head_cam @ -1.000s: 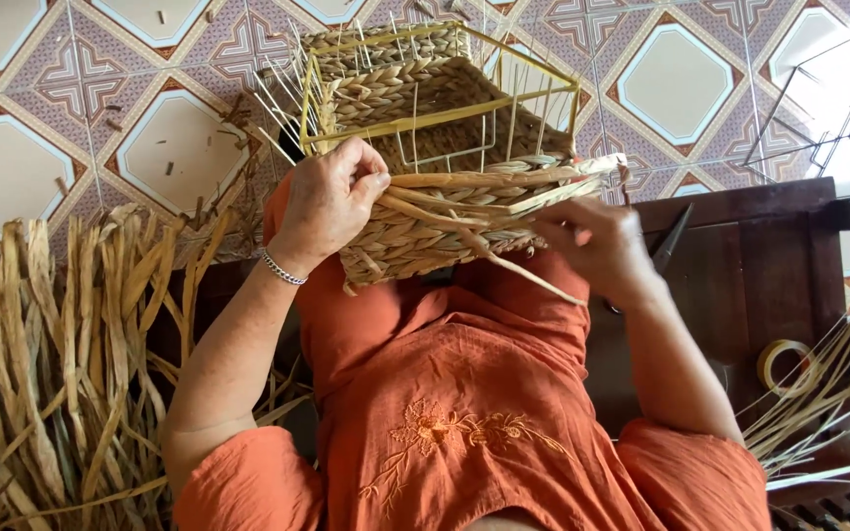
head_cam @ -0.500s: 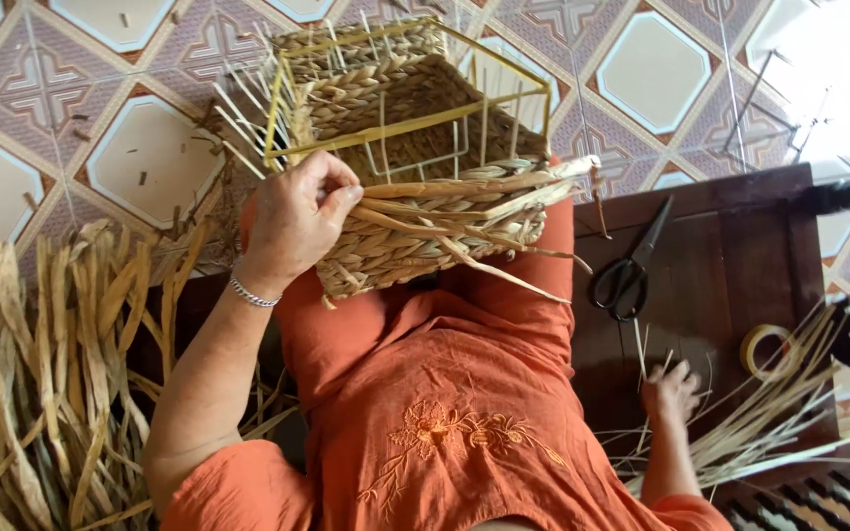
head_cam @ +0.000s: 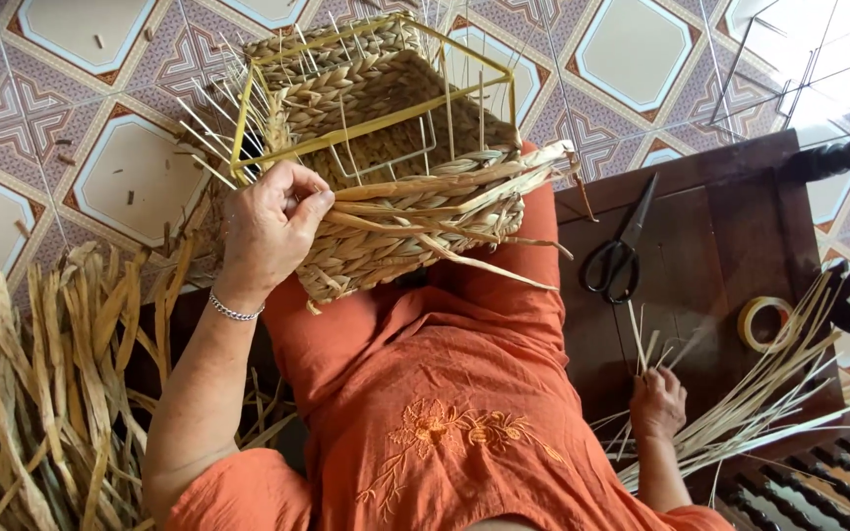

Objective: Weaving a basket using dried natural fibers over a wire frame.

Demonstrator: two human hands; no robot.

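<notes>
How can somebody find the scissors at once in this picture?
Look at the dark wooden table on the right. The scissors lie on it, above the right hand and left of the tape roll. Only they have black handles and metal blades.

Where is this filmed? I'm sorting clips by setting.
Probably a home weaving spot, not a factory: patterned floor tiles, a dark wooden table bearing scissors and a tape roll, and dried reed strips piled beside a half-woven basket on the person's lap.
</notes>
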